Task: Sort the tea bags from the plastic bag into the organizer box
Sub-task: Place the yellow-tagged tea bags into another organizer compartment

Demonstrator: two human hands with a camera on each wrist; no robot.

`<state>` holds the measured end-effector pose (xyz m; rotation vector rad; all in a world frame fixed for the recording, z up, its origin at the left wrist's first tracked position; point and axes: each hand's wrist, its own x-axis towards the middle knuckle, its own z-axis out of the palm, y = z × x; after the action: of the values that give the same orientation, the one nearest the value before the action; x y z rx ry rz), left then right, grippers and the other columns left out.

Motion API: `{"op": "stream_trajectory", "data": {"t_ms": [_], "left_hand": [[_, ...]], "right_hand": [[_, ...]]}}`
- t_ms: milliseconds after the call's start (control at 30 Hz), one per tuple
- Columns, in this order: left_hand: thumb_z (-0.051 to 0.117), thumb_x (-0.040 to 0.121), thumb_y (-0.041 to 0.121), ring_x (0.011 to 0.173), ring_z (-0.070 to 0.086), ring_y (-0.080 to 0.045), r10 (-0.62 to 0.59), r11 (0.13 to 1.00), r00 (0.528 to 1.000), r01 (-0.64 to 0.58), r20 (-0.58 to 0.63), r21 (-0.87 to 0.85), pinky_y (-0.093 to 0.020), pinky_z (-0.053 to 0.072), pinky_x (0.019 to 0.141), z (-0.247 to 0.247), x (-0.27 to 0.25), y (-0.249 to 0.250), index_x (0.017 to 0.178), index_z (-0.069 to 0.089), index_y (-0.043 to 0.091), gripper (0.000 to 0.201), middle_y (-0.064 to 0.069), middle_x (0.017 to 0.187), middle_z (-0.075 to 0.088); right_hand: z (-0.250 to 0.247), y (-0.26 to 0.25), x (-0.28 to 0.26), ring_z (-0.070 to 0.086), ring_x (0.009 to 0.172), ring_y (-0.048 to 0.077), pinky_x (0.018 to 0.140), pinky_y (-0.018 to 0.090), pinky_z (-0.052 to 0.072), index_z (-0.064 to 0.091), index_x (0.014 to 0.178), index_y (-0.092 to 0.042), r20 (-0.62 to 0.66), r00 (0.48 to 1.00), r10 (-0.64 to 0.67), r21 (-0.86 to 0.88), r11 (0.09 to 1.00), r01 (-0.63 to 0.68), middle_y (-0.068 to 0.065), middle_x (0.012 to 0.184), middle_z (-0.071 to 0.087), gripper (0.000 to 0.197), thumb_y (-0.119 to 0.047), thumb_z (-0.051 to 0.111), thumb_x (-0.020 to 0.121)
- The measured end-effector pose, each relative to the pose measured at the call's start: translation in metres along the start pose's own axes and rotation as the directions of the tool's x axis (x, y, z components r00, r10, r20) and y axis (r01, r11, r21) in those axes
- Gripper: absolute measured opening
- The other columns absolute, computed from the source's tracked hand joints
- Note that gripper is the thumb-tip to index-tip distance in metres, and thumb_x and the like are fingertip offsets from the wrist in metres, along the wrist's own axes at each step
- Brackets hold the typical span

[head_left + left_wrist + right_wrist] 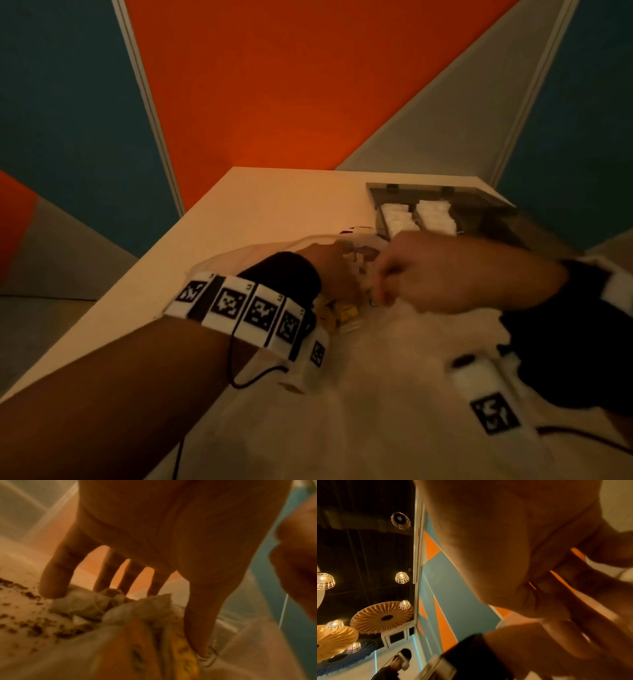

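Note:
The clear plastic bag (383, 346) lies spread over the table. My left hand (330, 270) reaches into it. In the left wrist view its fingers (54, 582) point straight down and their tips touch crumpled tea bags (82, 605). Tea bags with yellow tags (342, 312) lie under its wrist. My right hand (380, 282) is right beside it, fingers curled, and seems to pinch the bag's film at the opening. The grey organizer box (486, 200) stands open at the far right, with white tea bags (397, 216) in two compartments.
Loose tea crumbs (25, 615) are scattered inside the bag on the left. The table's left edge (130, 274) runs diagonally close to my left arm. Wrist camera cables (582, 435) trail over the bag near me. A person (397, 665) shows far off in the right wrist view.

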<state>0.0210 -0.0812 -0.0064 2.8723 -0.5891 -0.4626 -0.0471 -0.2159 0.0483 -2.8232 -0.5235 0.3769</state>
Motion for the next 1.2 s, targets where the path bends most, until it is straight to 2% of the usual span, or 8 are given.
{"op": "stream_trajectory", "data": {"t_ms": [100, 267, 367, 467, 667, 833, 1000, 1200], "left_hand": [[0.072, 0.083, 0.036, 0.106, 0.056, -0.021, -0.066, 0.992, 0.997, 0.06, 0.049, 0.106, -0.03, 0.045, 0.086, 0.002, 0.005, -0.007, 0.127, 0.055, 0.013, 0.051, -0.005, 0.125, 0.058], [0.054, 0.093, 0.019, 0.072, 0.049, -0.018, -0.084, 0.994, 0.994, 0.087, -0.066, 0.058, -0.031, 0.039, 0.07, -0.005, -0.012, -0.031, 0.076, 0.053, 0.013, 0.018, -0.007, 0.089, 0.058], [0.055, 0.091, 0.014, 0.096, 0.058, -0.028, -0.059, 0.996, 0.982, 0.047, -0.179, -0.072, -0.04, 0.046, 0.082, -0.005, -0.026, -0.042, 0.101, 0.061, 0.006, 0.014, -0.01, 0.106, 0.062], [0.053, 0.09, 0.01, 0.085, 0.058, -0.021, -0.106, 0.955, 0.961, 0.027, -0.256, -0.296, -0.039, 0.049, 0.073, -0.006, -0.043, -0.046, 0.118, 0.054, 0.021, 0.03, 0.003, 0.101, 0.056], [0.052, 0.095, 0.011, 0.086, 0.062, -0.025, -0.177, 0.88, 0.939, 0.017, -0.295, -0.475, -0.045, 0.055, 0.075, -0.005, -0.061, -0.05, 0.113, 0.056, 0.019, 0.021, -0.005, 0.1, 0.063], [0.059, 0.086, 0.004, 0.086, 0.061, -0.023, -0.173, 0.907, 0.921, 0.011, -0.348, -0.422, -0.036, 0.05, 0.07, 0.0, -0.065, -0.055, 0.11, 0.061, 0.017, 0.027, -0.004, 0.1, 0.063], [0.059, 0.086, 0.009, 0.088, 0.058, -0.022, -0.179, 0.921, 0.908, 0.02, -0.378, -0.389, -0.037, 0.051, 0.077, 0.005, -0.072, -0.06, 0.108, 0.063, 0.015, 0.023, -0.005, 0.102, 0.063], [0.057, 0.091, 0.018, 0.094, 0.061, -0.027, -0.294, 0.913, 0.894, 0.158, -0.339, -0.375, -0.038, 0.052, 0.078, 0.008, -0.074, -0.069, 0.111, 0.061, 0.013, 0.022, -0.008, 0.11, 0.063]], "right_hand": [[0.023, 0.002, 0.009, 0.064, 0.097, 0.026, 0.075, 0.026, 0.047, 0.068, 0.114, -0.008, 0.048, 0.998, -0.047, -0.083, 0.995, 0.051, 0.01, 0.108, 0.069, 0.029, -0.011, 0.044, 0.098], [0.036, 0.025, 0.028, 0.066, 0.097, 0.028, 0.084, 0.034, 0.055, 0.068, 0.114, -0.007, 0.095, 0.992, 0.084, -0.177, 0.982, -0.066, 0.011, 0.108, 0.07, 0.029, -0.016, 0.047, 0.096], [0.039, 0.031, 0.035, 0.068, 0.093, 0.026, 0.083, 0.039, 0.057, 0.068, 0.109, -0.01, 0.047, 0.993, 0.108, -0.18, 0.979, -0.098, 0.008, 0.101, 0.071, 0.029, -0.026, 0.048, 0.095], [0.042, 0.02, 0.04, 0.067, 0.095, 0.027, 0.085, 0.039, 0.055, 0.067, 0.112, -0.009, -0.002, 0.997, 0.08, -0.115, 0.99, -0.079, 0.009, 0.105, 0.07, 0.029, -0.025, 0.05, 0.095], [0.05, -0.008, 0.06, 0.064, 0.094, 0.026, 0.073, 0.031, 0.054, 0.056, 0.12, -0.005, -0.166, 0.986, -0.009, -0.035, 0.999, 0.003, 0.011, 0.11, 0.066, 0.029, -0.018, 0.053, 0.094], [0.047, -0.017, 0.086, 0.057, 0.113, 0.026, 0.089, 0.031, 0.048, 0.043, 0.141, -0.016, -0.181, 0.983, -0.014, -0.013, 1.0, 0.012, 0.008, 0.131, 0.058, 0.054, -0.013, 0.058, 0.089], [0.042, -0.016, 0.094, 0.063, 0.1, 0.024, 0.074, 0.027, 0.047, 0.073, 0.105, -0.009, -0.171, 0.985, -0.024, -0.039, 0.999, 0.017, 0.01, 0.114, 0.069, 0.021, -0.009, 0.057, 0.091], [0.039, -0.009, 0.096, 0.064, 0.082, 0.02, 0.07, 0.031, 0.052, 0.075, 0.086, -0.006, -0.254, 0.967, 0.014, 0.202, 0.979, 0.039, 0.004, 0.085, 0.071, 0.015, -0.012, 0.062, 0.089]]}}
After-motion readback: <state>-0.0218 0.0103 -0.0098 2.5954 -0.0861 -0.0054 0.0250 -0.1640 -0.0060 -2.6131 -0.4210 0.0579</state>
